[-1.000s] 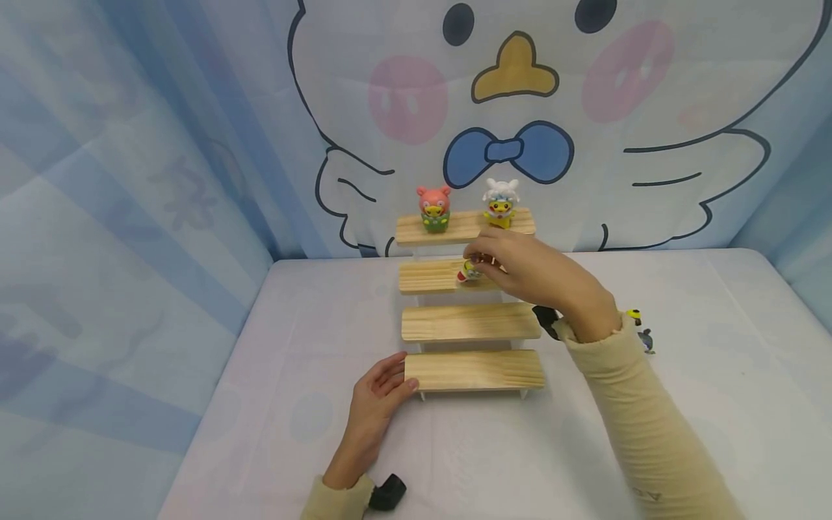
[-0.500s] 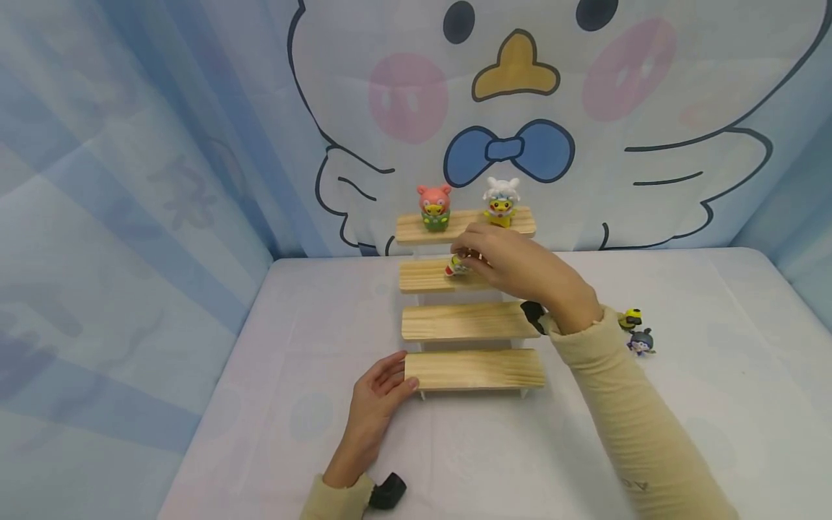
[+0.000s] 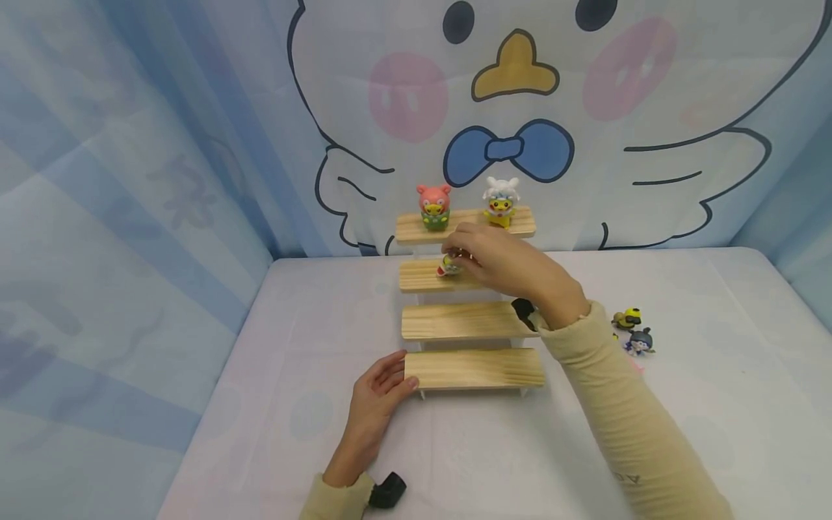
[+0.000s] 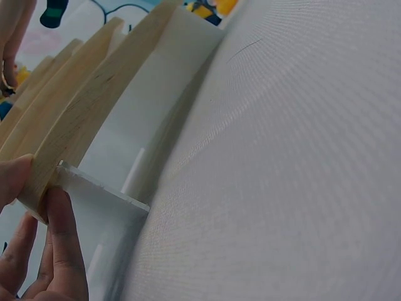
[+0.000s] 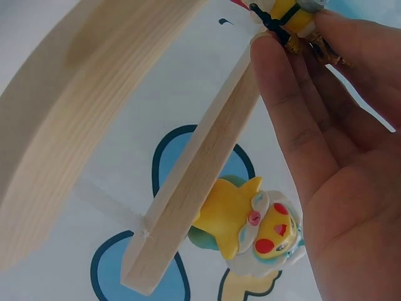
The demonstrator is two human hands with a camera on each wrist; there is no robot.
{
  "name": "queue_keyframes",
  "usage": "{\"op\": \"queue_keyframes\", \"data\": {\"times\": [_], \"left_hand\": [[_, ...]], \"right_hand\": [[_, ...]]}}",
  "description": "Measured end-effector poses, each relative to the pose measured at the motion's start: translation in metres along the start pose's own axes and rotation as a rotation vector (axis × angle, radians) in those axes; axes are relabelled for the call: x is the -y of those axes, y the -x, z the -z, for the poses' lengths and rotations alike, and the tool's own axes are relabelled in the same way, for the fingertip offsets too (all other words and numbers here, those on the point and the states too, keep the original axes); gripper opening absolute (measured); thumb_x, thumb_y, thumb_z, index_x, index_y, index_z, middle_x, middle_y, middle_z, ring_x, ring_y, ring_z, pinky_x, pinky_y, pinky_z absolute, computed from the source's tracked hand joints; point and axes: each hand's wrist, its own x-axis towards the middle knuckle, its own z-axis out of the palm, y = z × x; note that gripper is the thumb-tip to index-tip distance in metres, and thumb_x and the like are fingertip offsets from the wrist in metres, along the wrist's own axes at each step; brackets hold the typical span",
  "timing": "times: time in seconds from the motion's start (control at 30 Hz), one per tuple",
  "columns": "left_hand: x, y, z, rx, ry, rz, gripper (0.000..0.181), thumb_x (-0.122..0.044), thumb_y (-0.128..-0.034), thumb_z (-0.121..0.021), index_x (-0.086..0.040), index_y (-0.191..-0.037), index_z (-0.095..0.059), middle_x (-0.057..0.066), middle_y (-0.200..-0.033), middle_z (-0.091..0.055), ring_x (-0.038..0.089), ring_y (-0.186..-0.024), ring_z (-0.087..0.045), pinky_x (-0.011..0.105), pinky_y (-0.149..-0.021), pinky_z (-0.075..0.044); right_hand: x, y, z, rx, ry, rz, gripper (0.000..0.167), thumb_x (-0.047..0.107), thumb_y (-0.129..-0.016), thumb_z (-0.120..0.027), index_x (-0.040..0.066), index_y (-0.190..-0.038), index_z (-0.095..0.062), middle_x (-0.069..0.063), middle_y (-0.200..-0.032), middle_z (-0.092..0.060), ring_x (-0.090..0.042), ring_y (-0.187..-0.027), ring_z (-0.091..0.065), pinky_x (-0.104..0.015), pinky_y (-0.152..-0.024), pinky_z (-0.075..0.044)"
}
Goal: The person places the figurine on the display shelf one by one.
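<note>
A four-step display stand with wooden boards stands on the white cloth. My left hand (image 3: 377,404) grips the left end of its lowest board (image 3: 477,370); the left wrist view shows the thumb on one face and fingers against the other. My right hand (image 3: 510,263) pinches a small figurine (image 3: 448,267) at the second board from the top (image 3: 419,276). Yellow, red and dark parts of this figurine (image 5: 297,22) show at the fingertips in the right wrist view; the rest is hidden. Above it, a pink-hooded figurine (image 3: 433,209) and a white-hooded yellow figurine (image 3: 501,202) stand on the top board.
On the cloth to the right lie a yellow-and-brown figurine (image 3: 627,318) and a grey-haired figurine (image 3: 640,341). Small yellow and pink bits peek out beside the right sleeve (image 3: 624,390). A printed curtain (image 3: 403,159) hangs close behind the stand.
My right hand has slid the figurine leftward along the second board. The figurines on the right have come out from behind the sleeve. My left hand has stayed put.
</note>
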Motion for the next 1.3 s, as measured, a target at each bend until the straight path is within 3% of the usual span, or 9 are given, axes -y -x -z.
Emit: {"op": "queue_keyframes", "data": {"times": [0.87, 1.3], "left_hand": [[0.0002, 0.0002, 0.0001, 0.005, -0.015, -0.002, 0.057, -0.003, -0.0847, -0.077, 0.002, -0.136, -0.054, 0.021, -0.127, -0.060, 0.016, -0.103, -0.065, 0.020, -0.087, -0.055], [0.0001, 0.0000, 0.0000, 0.002, -0.020, -0.001, 0.057, -0.003, -0.0848, -0.077, 0.002, -0.136, -0.054, 0.022, -0.126, -0.059, 0.015, -0.102, -0.065, 0.020, -0.086, -0.055]], "right_hand": [[0.0038, -0.0065, -0.0031, 0.022, 0.042, -0.029, 0.025, 0.012, -0.099, -0.061, 0.004, -0.122, -0.064, -0.009, -0.116, -0.065, -0.022, -0.105, -0.062, -0.040, -0.094, -0.052], [0.0023, -0.0025, -0.0016, -0.005, 0.034, -0.012, 0.026, 0.012, -0.098, -0.062, 0.004, -0.123, -0.061, -0.010, -0.119, -0.064, -0.025, -0.111, -0.060, -0.041, -0.097, -0.050]]}}
